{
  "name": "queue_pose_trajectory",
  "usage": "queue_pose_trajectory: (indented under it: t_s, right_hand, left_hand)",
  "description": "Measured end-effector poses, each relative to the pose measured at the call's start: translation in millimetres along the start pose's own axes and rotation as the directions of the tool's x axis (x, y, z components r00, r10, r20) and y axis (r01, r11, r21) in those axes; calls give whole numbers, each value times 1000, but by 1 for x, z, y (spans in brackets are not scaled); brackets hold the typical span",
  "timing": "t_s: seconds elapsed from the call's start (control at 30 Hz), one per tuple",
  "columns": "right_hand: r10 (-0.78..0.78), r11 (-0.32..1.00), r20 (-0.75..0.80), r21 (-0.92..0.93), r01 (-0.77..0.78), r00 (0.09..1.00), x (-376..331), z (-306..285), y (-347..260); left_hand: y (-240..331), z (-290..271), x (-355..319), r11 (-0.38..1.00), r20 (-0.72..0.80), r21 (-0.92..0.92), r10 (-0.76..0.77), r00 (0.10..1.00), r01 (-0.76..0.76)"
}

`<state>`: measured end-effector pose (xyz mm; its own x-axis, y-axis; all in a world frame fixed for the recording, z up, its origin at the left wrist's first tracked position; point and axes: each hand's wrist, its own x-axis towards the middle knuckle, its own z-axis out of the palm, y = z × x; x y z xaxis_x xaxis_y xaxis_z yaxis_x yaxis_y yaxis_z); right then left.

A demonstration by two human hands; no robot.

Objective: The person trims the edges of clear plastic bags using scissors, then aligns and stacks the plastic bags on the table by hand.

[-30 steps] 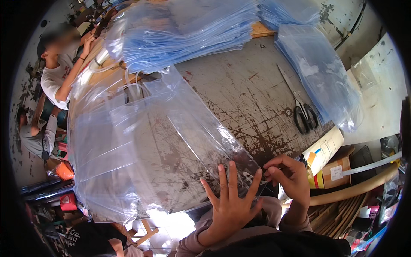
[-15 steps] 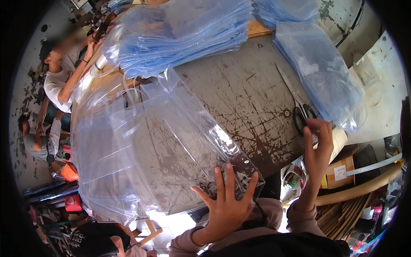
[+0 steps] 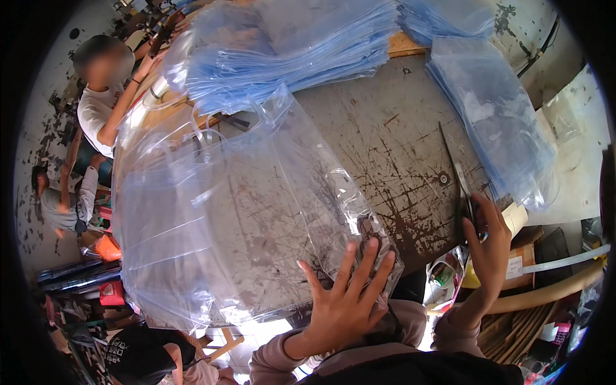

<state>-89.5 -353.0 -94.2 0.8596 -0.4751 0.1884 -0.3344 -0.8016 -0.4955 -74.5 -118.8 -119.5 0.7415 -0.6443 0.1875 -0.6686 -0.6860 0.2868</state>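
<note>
My left hand point(image 3: 350, 298) lies with its fingers spread on the near corner of a clear plastic bag point(image 3: 321, 192), pressing it against the worn table point(image 3: 378, 115). At the table's right edge, my right hand point(image 3: 491, 240) has its fingers closed round the black handles of a pair of scissors point(image 3: 459, 170). The blades point away from me and look almost closed. Part of the handles is hidden by my fingers. More clear bags point(image 3: 160, 218) with strap-like handles lie overlapping on the left.
A thick stack of bluish clear plastic point(image 3: 295, 58) covers the far side. Another pile point(image 3: 491, 109) lies at the right. A cardboard box point(image 3: 523, 256) and a tan tube point(image 3: 552, 289) are below the right edge. Other people point(image 3: 96, 109) are at the left, one point(image 3: 147, 353) at lower left.
My right hand has come down onto the scissors and taken hold of their handles. The scissors have shifted and turned more upright. My left hand stays spread on the bag. The view has shifted slightly.
</note>
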Motion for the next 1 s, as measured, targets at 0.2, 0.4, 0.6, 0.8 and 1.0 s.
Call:
queue_pose_trajectory:
  t_s: [0.2,0.4,0.6,0.8,1.0]
  right_hand:
    - [97,613,304,732,-297,948,-35,-8,19]
    - [-284,243,617,787,-568,734,-71,11,13]
    - [-223,156,820,563,-811,526,-73,1,-13]
    - [-347,311,812,571,-760,469,-68,15,-1]
    - [-253,437,776,625,-647,578,-67,17,-4]
  left_hand:
    - [-2,3,7,997,-37,-76,12,999,-15]
    - [-6,5,4,996,-96,-73,35,995,-42]
    - [-4,7,3,999,-68,-9,52,996,-52]
    - [-1,6,6,999,-43,-5,40,998,-41]
    - [-1,9,6,999,-60,25,38,997,-36]
